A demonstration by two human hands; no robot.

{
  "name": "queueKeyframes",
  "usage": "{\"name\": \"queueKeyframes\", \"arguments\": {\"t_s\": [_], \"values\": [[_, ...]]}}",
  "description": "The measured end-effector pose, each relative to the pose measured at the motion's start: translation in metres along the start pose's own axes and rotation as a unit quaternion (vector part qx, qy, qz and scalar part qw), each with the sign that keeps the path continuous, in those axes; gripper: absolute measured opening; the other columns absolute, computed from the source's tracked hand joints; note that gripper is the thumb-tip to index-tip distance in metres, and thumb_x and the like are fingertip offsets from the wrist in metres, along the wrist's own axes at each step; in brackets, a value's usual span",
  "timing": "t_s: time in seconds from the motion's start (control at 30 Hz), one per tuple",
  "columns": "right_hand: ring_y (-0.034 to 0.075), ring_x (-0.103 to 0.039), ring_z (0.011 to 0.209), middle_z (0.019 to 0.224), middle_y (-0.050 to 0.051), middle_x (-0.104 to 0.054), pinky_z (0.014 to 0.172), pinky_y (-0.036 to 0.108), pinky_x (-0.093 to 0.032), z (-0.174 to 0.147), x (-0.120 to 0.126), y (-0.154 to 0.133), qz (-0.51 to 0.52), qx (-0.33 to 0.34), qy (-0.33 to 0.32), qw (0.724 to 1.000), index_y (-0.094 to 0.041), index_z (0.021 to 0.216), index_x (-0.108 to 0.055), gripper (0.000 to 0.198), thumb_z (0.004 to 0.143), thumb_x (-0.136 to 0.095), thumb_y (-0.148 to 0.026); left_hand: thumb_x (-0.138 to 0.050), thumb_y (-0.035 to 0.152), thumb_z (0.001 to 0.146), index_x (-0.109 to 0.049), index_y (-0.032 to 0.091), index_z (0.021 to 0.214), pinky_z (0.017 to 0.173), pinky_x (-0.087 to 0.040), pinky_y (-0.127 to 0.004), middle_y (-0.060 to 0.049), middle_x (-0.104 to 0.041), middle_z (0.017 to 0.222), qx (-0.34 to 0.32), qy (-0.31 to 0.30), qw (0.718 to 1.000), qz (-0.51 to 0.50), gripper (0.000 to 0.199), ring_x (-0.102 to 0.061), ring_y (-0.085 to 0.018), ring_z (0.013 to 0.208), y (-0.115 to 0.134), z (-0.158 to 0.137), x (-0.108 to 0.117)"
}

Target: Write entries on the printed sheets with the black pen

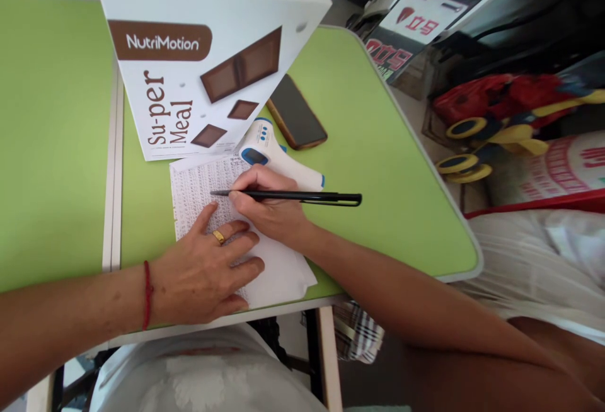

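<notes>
I see a sheet of paper (281, 273), covered with small rows of marks, at the near edge of a green worktop (401, 210), just in front of a white NutriMotion box (184, 103). The right hand (269, 204) pinches a black pen (302, 196) between its fingers, tip over the rows; I cannot tell whether it touches. The left hand (198, 273) rests on the sheet, fingers spread, grasping nothing. Farther off lie a white-and-blue handheld device (271, 152) and a phone (300, 116). I judge writing is in hand; another stroke calls for steady paper.
</notes>
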State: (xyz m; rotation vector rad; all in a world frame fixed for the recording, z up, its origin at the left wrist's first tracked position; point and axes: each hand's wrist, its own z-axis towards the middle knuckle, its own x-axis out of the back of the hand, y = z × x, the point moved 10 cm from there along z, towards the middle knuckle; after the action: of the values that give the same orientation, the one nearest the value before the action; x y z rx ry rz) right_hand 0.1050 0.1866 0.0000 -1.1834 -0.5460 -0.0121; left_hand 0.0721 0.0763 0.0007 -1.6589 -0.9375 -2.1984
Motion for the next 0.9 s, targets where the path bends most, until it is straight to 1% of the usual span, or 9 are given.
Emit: {"name": "queueKeyframes", "arguments": {"t_s": [0.37, 0.47, 0.7, 0.9], "values": [[0.006, -0.043, 0.052, 0.058, -0.007, -0.050, 0.049, 0.022, -0.037, -0.0021, -0.0028, 0.0019, 0.003, -0.015, -0.024, 1.000, -0.019, 0.064, -0.051, 0.011, 0.071, -0.057, -0.013, -0.062, 0.039, 0.084, -0.056, 0.017, 0.114, 0.104, -0.018, -0.065, -0.013, -0.052, 0.123, 0.000, 0.001, 1.000, -0.002, 0.037, -0.040, -0.034, 0.120, 0.0003, -0.0004, 0.0008], [0.007, -0.043, 0.052, 0.057, -0.007, -0.050, 0.048, 0.022, -0.037, -0.0017, -0.0026, 0.0019, 0.000, -0.017, -0.022, 1.000, -0.019, 0.063, -0.050, 0.012, 0.071, -0.056, -0.013, -0.061, 0.040, 0.084, -0.056, 0.017, 0.113, 0.104, -0.018, -0.066, -0.013, -0.052, 0.124, -0.002, 0.003, 1.000, -0.001, 0.037, -0.040, -0.034, 0.121, 0.0004, -0.0006, 0.0007], [0.007, -0.043, 0.052, 0.056, -0.007, -0.048, 0.049, 0.022, -0.037, 0.0007, 0.0015, -0.0027, -0.007, 0.001, 0.004, 1.000, -0.019, 0.062, -0.048, 0.012, 0.070, -0.054, -0.012, -0.061, 0.039, 0.085, -0.056, 0.016, 0.113, 0.104, -0.017, -0.065, -0.014, -0.052, 0.124, -0.002, 0.004, 1.000, 0.001, 0.037, -0.041, -0.033, 0.120, 0.0008, -0.0004, 0.0015], [0.007, -0.044, 0.053, 0.057, -0.006, -0.051, 0.049, 0.022, -0.037, -0.0008, -0.0016, 0.0015, -0.007, -0.016, -0.018, 1.000, -0.020, 0.063, -0.050, 0.011, 0.070, -0.055, -0.013, -0.062, 0.041, 0.084, -0.056, 0.017, 0.114, 0.105, -0.017, -0.064, -0.014, -0.052, 0.124, -0.002, 0.004, 1.000, 0.001, 0.039, -0.041, -0.033, 0.120, 0.0008, -0.0007, 0.0016]]}}
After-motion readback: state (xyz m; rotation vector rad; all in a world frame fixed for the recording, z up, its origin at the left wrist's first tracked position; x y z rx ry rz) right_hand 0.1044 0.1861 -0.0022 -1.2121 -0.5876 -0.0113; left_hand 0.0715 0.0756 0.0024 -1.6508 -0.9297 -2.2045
